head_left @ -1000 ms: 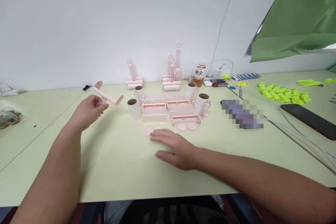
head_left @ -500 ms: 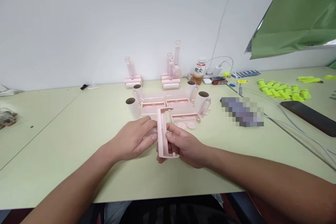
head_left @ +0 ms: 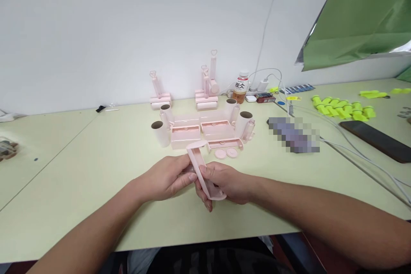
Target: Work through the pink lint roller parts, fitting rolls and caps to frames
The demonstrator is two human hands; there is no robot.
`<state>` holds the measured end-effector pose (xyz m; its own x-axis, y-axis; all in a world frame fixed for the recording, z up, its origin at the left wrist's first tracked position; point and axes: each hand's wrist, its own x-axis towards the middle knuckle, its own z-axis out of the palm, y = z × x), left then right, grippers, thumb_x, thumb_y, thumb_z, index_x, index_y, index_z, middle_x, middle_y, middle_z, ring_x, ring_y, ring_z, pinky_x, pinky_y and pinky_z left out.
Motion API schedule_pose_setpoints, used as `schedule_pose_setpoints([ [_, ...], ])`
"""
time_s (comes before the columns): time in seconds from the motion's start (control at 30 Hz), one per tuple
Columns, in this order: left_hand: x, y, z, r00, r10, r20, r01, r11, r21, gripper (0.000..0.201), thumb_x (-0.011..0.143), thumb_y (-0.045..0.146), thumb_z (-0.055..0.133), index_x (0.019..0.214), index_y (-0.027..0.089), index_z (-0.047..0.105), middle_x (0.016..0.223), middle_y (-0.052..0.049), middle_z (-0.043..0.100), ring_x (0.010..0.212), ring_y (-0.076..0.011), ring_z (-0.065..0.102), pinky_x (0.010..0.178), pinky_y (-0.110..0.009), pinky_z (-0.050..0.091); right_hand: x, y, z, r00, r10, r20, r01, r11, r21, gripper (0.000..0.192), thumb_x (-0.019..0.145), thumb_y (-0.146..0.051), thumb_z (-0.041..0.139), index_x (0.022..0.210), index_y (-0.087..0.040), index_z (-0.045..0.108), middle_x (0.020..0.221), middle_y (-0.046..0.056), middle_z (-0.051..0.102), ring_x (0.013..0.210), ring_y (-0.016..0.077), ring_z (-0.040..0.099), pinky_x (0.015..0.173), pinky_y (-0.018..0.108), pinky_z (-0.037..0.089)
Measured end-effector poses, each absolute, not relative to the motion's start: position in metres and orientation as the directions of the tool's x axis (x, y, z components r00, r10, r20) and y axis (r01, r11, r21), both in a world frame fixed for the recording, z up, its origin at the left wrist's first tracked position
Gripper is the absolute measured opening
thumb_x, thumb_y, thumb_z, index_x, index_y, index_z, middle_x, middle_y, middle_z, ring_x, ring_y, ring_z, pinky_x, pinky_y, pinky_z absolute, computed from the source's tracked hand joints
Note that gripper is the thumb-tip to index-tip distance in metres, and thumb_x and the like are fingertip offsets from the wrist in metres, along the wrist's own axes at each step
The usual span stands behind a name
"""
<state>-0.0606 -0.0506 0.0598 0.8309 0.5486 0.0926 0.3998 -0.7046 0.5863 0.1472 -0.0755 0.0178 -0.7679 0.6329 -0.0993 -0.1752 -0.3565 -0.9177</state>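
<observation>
My right hand (head_left: 229, 182) is closed around a pink lint roller housing (head_left: 196, 163), a long open trough with rounded ends. The housing slants, its upper end leaning to the left. Against its left side my left hand (head_left: 165, 177) pinches a clear piece (head_left: 189, 169), apparently a lint roller handle, mostly hidden by the fingers. Beyond the hands lie two round pink caps (head_left: 226, 153) and another pink housing (head_left: 224, 144). Behind them are open pink covers (head_left: 185, 136), white paper rolls (head_left: 161, 136) standing upright, and clear handles (head_left: 248, 130).
Assembled lint rollers (head_left: 206, 102) stand near the wall, beside a labelled bottle (head_left: 240, 87). To the right lie a pixelated object (head_left: 292, 135), a dark phone (head_left: 375, 141), white cables (head_left: 346, 144) and several yellow pieces (head_left: 343, 108). A small black item (head_left: 100, 108) lies back left.
The pink housing has gone from nearly upright to slanted, its upper end leaning left and its lower end swinging right. Both hands remain close together. The view has shifted slightly.
</observation>
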Motion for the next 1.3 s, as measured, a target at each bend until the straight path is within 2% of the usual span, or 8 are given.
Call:
schedule_pose_setpoints([
  [0.27,-0.089,-0.035,0.072,0.619,0.781,0.083,0.426,-0.423,0.799,0.037,0.092,0.052,0.051,0.112,0.02,0.055,0.064,0.005,0.047,0.055,-0.0106,0.043,0.053,-0.023,0.038,0.149,-0.079,0.03,-0.561,0.823,-0.091,0.161,0.001,-0.987,0.055,0.089,-0.068,0.047,0.068,-0.018,0.05,0.058,-0.004,0.047,0.046,0.0083,0.042,0.046,0.023,0.033],
  [0.47,-0.089,-0.045,0.083,0.8,0.595,-0.077,0.354,-0.366,0.861,0.031,0.086,0.046,0.064,0.097,0.017,0.063,0.061,0.004,0.051,0.053,-0.0085,0.041,0.05,-0.022,0.032,0.152,-0.079,0.031,-0.475,0.864,-0.165,0.611,0.189,-0.769,0.035,0.087,-0.044,0.061,0.066,-0.018,0.051,0.062,-0.003,0.048,0.058,0.01,0.041,0.051,0.023,0.027],
  [0.67,-0.097,-0.041,0.093,0.796,0.559,-0.231,0.482,-0.356,0.8,0.026,0.083,0.041,0.069,0.079,0.016,0.063,0.059,0.006,0.038,0.053,-0.0073,0.031,0.049,-0.022,0.026,0.153,-0.075,0.034,-0.378,0.905,-0.198,0.523,0.032,-0.851,0.018,0.08,-0.034,0.067,0.078,-0.018,0.061,0.068,-0.002,0.054,0.058,0.01,0.046,0.05,0.022,0.034],
  [0.83,-0.12,-0.033,0.102,0.773,0.61,-0.174,0.477,-0.378,0.793,0.022,0.082,0.038,0.068,0.076,0.017,0.062,0.059,0.005,0.035,0.054,-0.0082,0.03,0.051,-0.023,0.027,0.155,-0.072,0.034,-0.404,0.895,-0.19,0.075,-0.175,-0.982,0.036,0.091,-0.053,0.052,0.107,-0.02,0.056,0.058,-0.003,0.055,0.043,0.0121,0.049,0.038,0.022,0.038],
  [0.93,-0.128,-0.031,0.106,0.666,0.743,-0.061,0.508,-0.392,0.767,0.024,0.081,0.039,0.069,0.073,0.018,0.061,0.059,0.006,0.029,0.053,-0.0085,0.029,0.051,-0.024,0.029,0.156,-0.069,0.031,-0.351,0.921,-0.168,-0.094,-0.214,-0.972,0.04,0.094,-0.055,0.045,0.107,-0.019,0.055,0.088,0.009,0.068,0.06,0.0165,0.064,0.039,0.024,0.046],
  [1.07,-0.124,-0.029,0.103,0.584,0.812,0.009,0.566,-0.415,0.713,0.028,0.082,0.045,0.067,0.075,0.018,0.061,0.059,0.005,0.03,0.054,-0.0088,0.031,0.051,-0.023,0.029,0.153,-0.076,0.024,-0.444,0.888,0.121,0.293,0.272,-0.917,0.03,0.091,-0.038,0.054,0.11,-0.016,0.062,0.118,0.015,0.067,0.1,0.0259,0.067,0.079,0.043,0.058],
  [1.17,-0.118,-0.027,0.095,0.606,0.795,-0.027,0.598,-0.433,0.675,0.03,0.084,0.047,0.064,0.075,0.018,0.058,0.061,0.005,0.035,0.056,-0.009,0.033,0.052,-0.023,0.029,0.144,-0.085,0.02,-0.7,0.67,0.249,0.455,0.686,-0.568,0.042,0.091,-0.036,0.057,0.126,-0.013,0.06,0.144,0.02,0.051,0.14,0.0356,0.037,0.115,0.058,0.027],
  [1.3,-0.11,-0.024,0.086,0.582,0.81,-0.068,0.645,-0.409,0.645,0.032,0.084,0.046,0.062,0.072,0.018,0.052,0.062,0.005,0.037,0.056,-0.0089,0.031,0.052,-0.023,0.028,0.13,-0.087,0.016,-0.793,0.607,0.059,0.538,0.742,-0.4,0.077,0.093,-0.059,0.048,0.147,-0.004,0.04,0.161,0.025,0.016,0.149,0.0435,0.002,0.118,0.064,0.005],
])
